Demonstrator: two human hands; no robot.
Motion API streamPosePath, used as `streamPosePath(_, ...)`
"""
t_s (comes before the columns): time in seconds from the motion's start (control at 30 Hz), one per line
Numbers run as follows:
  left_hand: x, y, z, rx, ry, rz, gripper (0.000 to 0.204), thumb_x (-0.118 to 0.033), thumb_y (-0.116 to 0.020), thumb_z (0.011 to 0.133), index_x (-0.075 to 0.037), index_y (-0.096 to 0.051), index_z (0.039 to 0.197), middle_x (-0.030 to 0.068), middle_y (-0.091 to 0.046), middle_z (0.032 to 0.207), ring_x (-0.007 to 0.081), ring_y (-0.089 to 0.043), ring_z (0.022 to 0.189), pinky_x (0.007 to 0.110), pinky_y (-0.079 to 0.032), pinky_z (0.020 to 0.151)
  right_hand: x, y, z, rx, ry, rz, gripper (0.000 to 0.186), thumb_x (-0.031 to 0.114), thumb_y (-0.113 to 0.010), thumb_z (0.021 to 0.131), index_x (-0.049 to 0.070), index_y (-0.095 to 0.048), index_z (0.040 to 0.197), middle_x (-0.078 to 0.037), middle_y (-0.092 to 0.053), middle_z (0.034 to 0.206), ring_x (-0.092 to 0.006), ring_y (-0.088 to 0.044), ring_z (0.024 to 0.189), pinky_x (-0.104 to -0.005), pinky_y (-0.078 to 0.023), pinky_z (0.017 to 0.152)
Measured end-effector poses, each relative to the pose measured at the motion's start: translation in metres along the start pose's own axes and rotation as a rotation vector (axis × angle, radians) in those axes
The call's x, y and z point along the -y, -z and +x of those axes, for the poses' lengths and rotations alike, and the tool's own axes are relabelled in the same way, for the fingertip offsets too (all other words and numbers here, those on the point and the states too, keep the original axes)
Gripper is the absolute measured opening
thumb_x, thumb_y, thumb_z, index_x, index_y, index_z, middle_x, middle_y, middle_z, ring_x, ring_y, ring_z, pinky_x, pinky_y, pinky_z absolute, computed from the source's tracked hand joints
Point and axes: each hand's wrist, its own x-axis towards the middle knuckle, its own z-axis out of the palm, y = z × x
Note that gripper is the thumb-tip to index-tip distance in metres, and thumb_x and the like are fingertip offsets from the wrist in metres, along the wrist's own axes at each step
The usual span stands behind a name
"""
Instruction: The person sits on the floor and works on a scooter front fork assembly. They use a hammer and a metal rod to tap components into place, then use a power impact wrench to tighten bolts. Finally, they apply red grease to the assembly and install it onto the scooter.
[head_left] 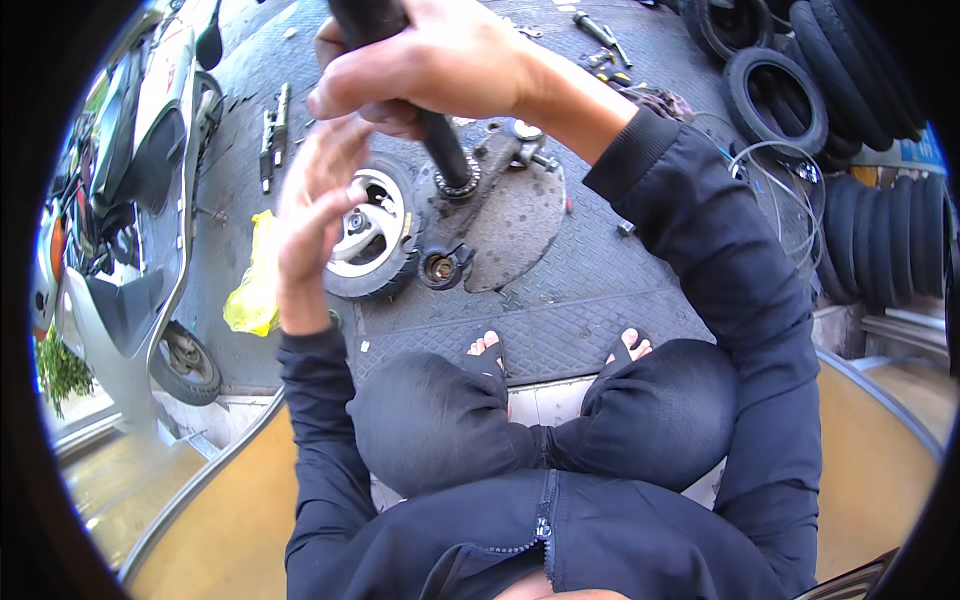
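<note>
My right hand is wrapped round a thick black steel tube, which stands tilted in front of me. At the tube's lower end sits a ring bearing, on a greasy metal bracket. Part of that bracket is a round open collar. Left of the tube and just below its grip, my left hand is raised, blurred by motion, thumb apart from the fingers and nothing visible in it. Under it lies a small wheel with a white rim and black tyre.
A dark round stain marks the textured floor mat beneath the bracket. Left lie a yellow plastic bag and metal bars; farther left stand scooters. Tyres and a looped cable are at right; tools lie at the back.
</note>
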Motion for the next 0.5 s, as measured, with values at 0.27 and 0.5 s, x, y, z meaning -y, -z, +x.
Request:
streamPosePath(0.27,-0.065,-0.075,0.087,0.465,-0.188,-0.044,0.078,-0.008,-0.063,0.091,0.006,-0.035,0.163,0.0249,-0.075,0.112,0.0232,-0.072,0.079,0.035,-0.057,0.083,-0.021,0.090,-0.117,-0.504,-0.187,-0.394,0.044,0.031,-0.068,0.100,-0.005,-0.064,0.125,-0.019,-0.069,0.117,-0.0301,-0.068,0.105,-0.0418,-0.054,0.090)
streamPosePath(0.5,-0.110,-0.090,0.096,0.215,-0.393,-0.197,0.025,-0.011,-0.065,0.097,0.003,-0.066,0.118,0.0028,-0.054,0.064,0.0137,-0.048,0.045,0.028,-0.042,0.046,-0.231,0.065,-0.488,-0.175,-1.537,-1.073,0.077,0.028,-0.074,0.091,-0.003,-0.042,0.153,-0.034,-0.055,0.143,-0.0521,-0.056,0.133,-0.0605,-0.047,0.110)
